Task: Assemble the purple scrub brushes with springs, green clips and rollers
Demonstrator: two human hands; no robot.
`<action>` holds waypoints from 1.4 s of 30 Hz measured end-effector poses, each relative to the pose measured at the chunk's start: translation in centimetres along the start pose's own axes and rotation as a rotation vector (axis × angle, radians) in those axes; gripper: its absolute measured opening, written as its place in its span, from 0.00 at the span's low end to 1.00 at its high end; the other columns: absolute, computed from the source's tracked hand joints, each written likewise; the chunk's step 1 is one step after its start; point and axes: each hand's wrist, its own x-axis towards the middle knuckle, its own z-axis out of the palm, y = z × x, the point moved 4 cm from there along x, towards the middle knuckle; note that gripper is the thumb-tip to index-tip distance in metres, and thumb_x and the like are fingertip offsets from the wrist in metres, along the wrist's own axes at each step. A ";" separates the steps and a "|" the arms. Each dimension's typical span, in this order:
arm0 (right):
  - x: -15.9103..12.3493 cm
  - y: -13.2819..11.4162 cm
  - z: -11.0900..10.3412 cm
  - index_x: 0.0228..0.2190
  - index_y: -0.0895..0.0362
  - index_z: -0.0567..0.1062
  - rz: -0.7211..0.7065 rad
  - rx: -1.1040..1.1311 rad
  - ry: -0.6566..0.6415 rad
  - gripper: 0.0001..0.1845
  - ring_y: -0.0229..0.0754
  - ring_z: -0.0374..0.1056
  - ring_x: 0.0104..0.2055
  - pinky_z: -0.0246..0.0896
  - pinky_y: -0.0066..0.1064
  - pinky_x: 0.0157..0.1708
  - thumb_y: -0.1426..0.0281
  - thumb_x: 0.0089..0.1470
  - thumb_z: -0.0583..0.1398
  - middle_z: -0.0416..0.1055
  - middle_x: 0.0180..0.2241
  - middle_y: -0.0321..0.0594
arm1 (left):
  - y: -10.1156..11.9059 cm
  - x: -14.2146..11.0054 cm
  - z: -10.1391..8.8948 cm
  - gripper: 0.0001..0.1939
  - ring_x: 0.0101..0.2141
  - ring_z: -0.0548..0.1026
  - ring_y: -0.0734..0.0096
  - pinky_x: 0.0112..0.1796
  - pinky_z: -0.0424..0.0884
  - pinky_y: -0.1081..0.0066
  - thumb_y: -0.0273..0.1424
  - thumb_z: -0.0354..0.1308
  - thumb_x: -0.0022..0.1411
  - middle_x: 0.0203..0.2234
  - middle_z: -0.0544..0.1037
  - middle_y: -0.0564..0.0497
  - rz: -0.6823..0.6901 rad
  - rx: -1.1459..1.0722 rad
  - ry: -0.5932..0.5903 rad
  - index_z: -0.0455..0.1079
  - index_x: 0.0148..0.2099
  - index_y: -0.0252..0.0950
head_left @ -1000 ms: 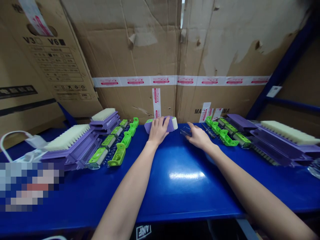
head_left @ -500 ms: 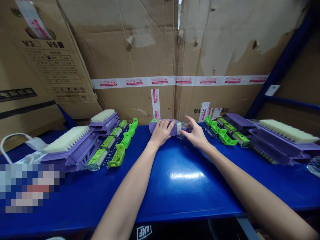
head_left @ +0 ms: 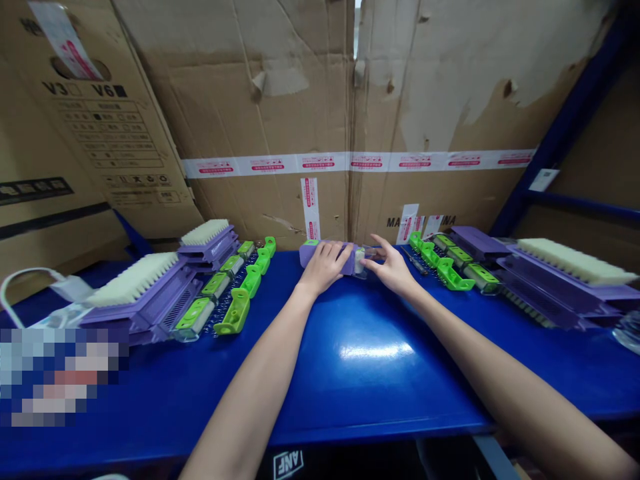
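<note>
A purple plastic housing [head_left: 308, 256] with a green patch on its top lies at the back of the blue table. My left hand [head_left: 324, 267] is closed over it from above, fingers wrapped across its middle. At its right end sits a pale block [head_left: 359, 260] beside a clear plastic piece [head_left: 369, 252]. Around that clear piece, the thumb and fingers of my right hand [head_left: 394, 270] are bent, the thumb at its near side and the index finger raised. The fingers partly hide how firmly it is gripped.
On the left stand purple housings topped with white bristle-like foam [head_left: 137, 279], beside a row of green-topped blocks [head_left: 216, 285] and green brackets [head_left: 235, 313]. Similar green brackets [head_left: 453, 275] and purple housings [head_left: 550, 287] lie right. Cardboard [head_left: 280, 120] walls the back; a cable [head_left: 25, 272] lies left.
The housing and clear piece shift very slightly under my hands. The clear piece sits closer against the pale block. Both hands stay in nearly the same place.
</note>
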 end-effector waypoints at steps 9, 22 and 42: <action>-0.1 -0.3 0.0 0.58 0.57 0.61 -0.038 -0.070 0.010 0.38 0.46 0.72 0.41 0.67 0.41 0.43 0.65 0.46 0.64 0.75 0.41 0.46 | 0.0 0.1 -0.2 0.38 0.48 0.68 0.52 0.49 0.62 0.57 0.29 0.64 0.53 0.50 0.68 0.37 0.000 0.006 0.006 0.51 0.61 0.30; -0.2 -0.1 0.7 0.59 0.57 0.60 -0.026 -0.047 -0.004 0.41 0.46 0.72 0.40 0.67 0.42 0.44 0.61 0.46 0.63 0.75 0.41 0.46 | 0.5 0.2 -0.6 0.31 0.47 0.68 0.53 0.49 0.60 0.58 0.30 0.59 0.57 0.49 0.69 0.37 0.080 0.076 0.002 0.54 0.60 0.26; 0.2 0.2 2.1 0.59 0.59 0.57 0.110 0.097 -0.089 0.45 0.44 0.70 0.41 0.66 0.40 0.45 0.64 0.40 0.66 0.73 0.40 0.43 | 0.8 0.5 -0.3 0.37 0.44 0.67 0.53 0.45 0.62 0.60 0.38 0.62 0.54 0.46 0.69 0.38 0.035 -0.032 -0.048 0.53 0.60 0.27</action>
